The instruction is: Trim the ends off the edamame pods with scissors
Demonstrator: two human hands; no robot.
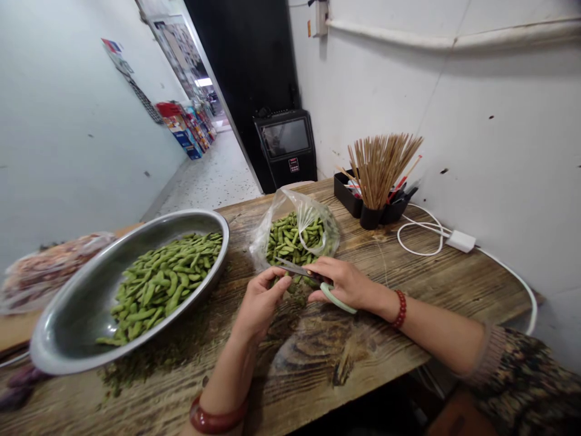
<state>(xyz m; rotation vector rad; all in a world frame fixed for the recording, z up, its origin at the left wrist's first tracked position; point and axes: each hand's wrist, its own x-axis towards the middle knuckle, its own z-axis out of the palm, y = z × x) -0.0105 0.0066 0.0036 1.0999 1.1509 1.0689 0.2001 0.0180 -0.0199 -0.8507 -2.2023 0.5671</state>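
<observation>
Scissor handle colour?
Pale green handle, in the right hand; shows best in the head view.

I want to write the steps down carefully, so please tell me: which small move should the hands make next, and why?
Probably a small snip at the pod's end, fingertips kept clear: the right hand holds the scissors with the blades close to the left hand, whose fingertips seem to pinch a green pod.

Two hands (258, 303) (345, 281), one scissors (302, 270), one basin (86, 315)
</observation>
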